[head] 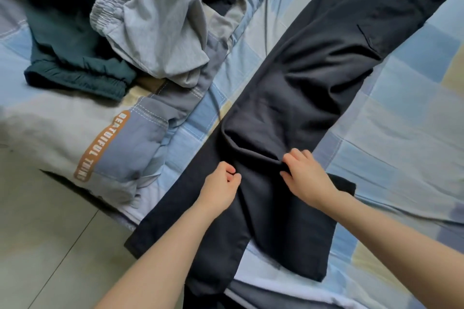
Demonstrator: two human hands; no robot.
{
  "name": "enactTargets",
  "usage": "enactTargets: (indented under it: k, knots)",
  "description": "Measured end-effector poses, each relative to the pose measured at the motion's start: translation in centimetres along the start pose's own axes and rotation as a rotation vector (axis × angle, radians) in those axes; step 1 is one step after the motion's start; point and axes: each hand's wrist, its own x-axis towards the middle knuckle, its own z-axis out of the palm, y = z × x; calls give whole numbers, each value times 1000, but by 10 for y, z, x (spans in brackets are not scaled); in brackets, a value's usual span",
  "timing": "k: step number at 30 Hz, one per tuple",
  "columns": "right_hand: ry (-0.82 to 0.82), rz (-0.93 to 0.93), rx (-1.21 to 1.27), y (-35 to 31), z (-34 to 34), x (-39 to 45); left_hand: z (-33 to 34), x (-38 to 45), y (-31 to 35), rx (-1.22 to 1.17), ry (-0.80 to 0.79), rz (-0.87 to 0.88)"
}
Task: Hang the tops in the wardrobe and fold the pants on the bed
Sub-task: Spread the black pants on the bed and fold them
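So the dark pants (pixel 313 78) are laid out flat on the bed (pixel 401 120), and everything else is easiest to place off them. Their long axis runs diagonally: waistband end far off toward the upper right, leg hems down near the person at the bed's edge. Both hands sit around the knee area, on the near half of the pants.

The right hand (pixel 307 178) is pinching a raised ridge of fabric that runs across the legs, fingers curled onto it. The left hand (pixel 222 187) sits just left of that, fingers loosely curled on the cloth. Looks like a light pinch, but I honestly can't tell whether it has any fabric.

My read: the fold is going to go along that long axis, so either the hems go up and away toward the waistband or the waistband comes back. The hems are much nearer both hands.

Left of the pants there's a pile: a light grey garment (pixel 155 20), a dark teal garment (pixel 70 52), and a grey-blue top with orange lettering (pixel 120 148). None of it touches the pants where the hands are.
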Motion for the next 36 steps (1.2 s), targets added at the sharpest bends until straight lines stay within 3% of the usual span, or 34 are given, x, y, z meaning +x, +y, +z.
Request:
enactTargets:
  k: [4, 6, 8, 11, 13, 17, 21, 24, 26, 28, 30, 31, 33, 36]
  knots:
    - [-31, 38, 23, -55, -21, -8, -3, -43, -30, 18, -249, 9]
    - [-86, 15, 139, -94, -27, -21, -2, -71, -41, -1, -411, 36]
    - [-187, -33, 299, -132, -29, -29, 0, -94, -51, -157, -457, -1]
    - [-415, -37, 691, -182, -27, -25, -22, -112, -79, -456, -189, -121]
    - [-611, 16, 1028, -208, -22, -23, -44, -114, -104, -454, 33, -236]
    - [-776, 67, 1183, -230, -14, -13, -67, -113, -132, -550, -5, -371]
    - [-786, -89, 893, -227, -15, 12, -66, -108, -128, -548, 40, -330]
    - [-787, -117, 745, -222, -13, 27, -57, -99, -119, -289, 118, -333]
    - [-614, -267, 469, -218, -12, 38, -60, -94, -118, -132, 99, -353]
    - [-290, -390, 247, -205, -16, 53, -74, -94, -127, -40, -10, -322]
    - [-47, -421, 30, -184, -23, 70, -95, -98, -140, -41, -134, -267]
    - [-4, -408, -103, -175, -27, 80, -107, -100, -148, -61, -171, -248]
    - [-43, -356, -266, -160, -36, 98, -132, -103, -166, -73, -143, -244]
    - [-138, -307, -248, -151, -43, 121, -158, -101, -193, -8, 123, -238]
